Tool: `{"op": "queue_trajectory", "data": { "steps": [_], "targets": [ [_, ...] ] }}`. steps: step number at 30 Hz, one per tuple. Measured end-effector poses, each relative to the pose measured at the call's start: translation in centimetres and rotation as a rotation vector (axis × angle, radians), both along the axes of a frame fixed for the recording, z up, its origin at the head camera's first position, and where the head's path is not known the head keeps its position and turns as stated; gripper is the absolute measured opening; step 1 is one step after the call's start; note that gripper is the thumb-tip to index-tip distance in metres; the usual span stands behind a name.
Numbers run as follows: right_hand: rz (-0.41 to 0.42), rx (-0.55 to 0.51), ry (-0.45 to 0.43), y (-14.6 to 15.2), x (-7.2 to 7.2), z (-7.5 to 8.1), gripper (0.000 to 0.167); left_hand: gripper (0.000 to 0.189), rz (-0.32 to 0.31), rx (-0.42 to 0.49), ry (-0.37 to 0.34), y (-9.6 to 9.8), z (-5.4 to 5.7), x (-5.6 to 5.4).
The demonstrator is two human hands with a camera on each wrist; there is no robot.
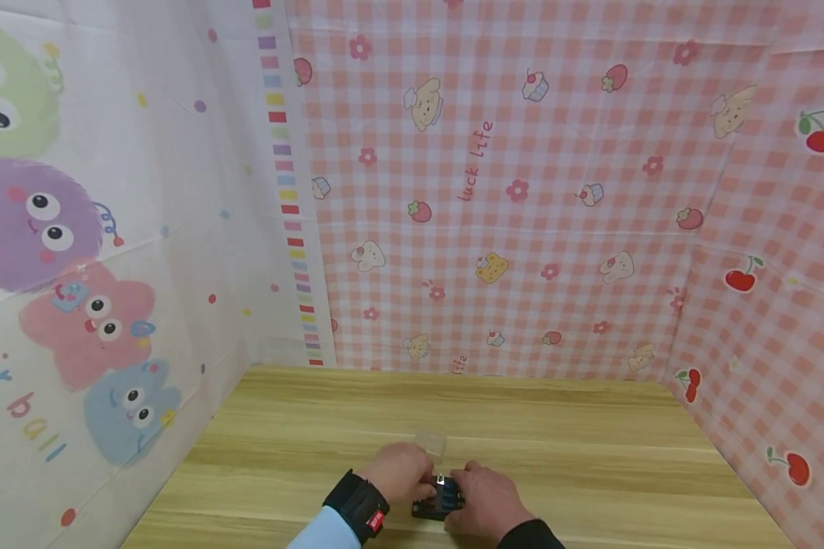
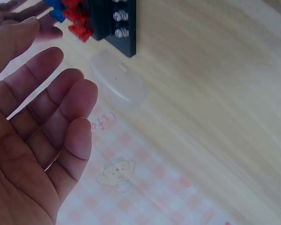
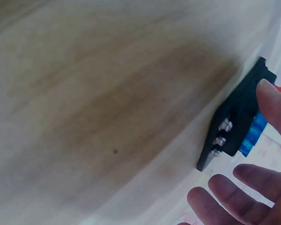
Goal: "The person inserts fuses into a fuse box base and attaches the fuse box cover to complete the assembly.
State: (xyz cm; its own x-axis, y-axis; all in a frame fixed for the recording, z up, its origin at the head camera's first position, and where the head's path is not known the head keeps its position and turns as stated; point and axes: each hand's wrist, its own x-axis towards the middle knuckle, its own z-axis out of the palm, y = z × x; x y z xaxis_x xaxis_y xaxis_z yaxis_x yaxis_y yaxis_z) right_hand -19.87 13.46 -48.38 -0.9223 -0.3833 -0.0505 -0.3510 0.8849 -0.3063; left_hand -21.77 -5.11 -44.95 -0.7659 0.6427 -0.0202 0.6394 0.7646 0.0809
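A black fuse block (image 1: 426, 511) with blue and red blade fuses and silver screws lies on the table. Thumb and fingers of my right hand (image 1: 489, 499) hold its right end; in the right wrist view the thumb lies against its side, the other fingers spread beyond. My left hand (image 1: 400, 473) is at the block's left side, fingertips close to it. Seen in the left wrist view, the left fingers (image 2: 75, 140) are loosely bent with nothing between them. A clear plastic cover (image 1: 430, 442) lies just behind the hands.
The wood-grain table (image 1: 590, 442) is bounded at the back by a pink checked cloth (image 1: 494, 229), on the left by a white cartoon cloth (image 1: 199, 191), and on the right by a cloth with cherries (image 1: 762, 343).
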Motion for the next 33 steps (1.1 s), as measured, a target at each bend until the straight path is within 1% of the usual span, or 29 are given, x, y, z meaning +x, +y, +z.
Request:
{"op": "queue_trajectory", "data": {
  "steps": [3, 6, 11, 14, 18, 21, 25, 33],
  "targets": [
    [-0.016, 0.009, 0.004, 0.0, 0.1, 0.3, 0.066, 0.020, 0.001, -0.010, 0.035, -0.3, 0.3, -0.3],
    [-0.036, 0.027, -0.001, 0.1, 0.1, 0.6, 0.068, 0.019, 0.007, -0.011, 0.059, -0.6, 0.3, -0.7],
    [-0.056, 0.035, -0.025, 0.2, 0.2, 0.8, 0.068, 0.025, 0.037, 0.005, 0.042, -1.1, 0.0, -1.4],
    [-0.053, 0.031, -0.018, 0.4, 0.3, 0.8, 0.067, 0.026, 0.038, 0.007, 0.056, -1.4, 0.0, -1.8],
    [-0.051, 0.028, 0.002, 0.6, 0.4, 0.8, 0.068, 0.027, 0.044, 0.003, 0.076, -1.7, 0.1, -2.2],
    [-0.055, 0.025, 0.007, 0.8, 0.4, 0.8, 0.068, 0.029, 0.059, 0.002, 0.070, -1.8, 0.4, -2.4],
    [-0.063, 0.021, 0.001, 0.8, 0.4, 0.9, 0.069, 0.029, 0.081, 0.004, 0.061, -1.7, 0.5, -2.8],
    [-0.071, 0.017, -0.007, 1.0, 0.7, 1.3, 0.068, 0.031, 0.108, 0.002, 0.077, -1.2, 0.4, -3.6]
  ]
}}
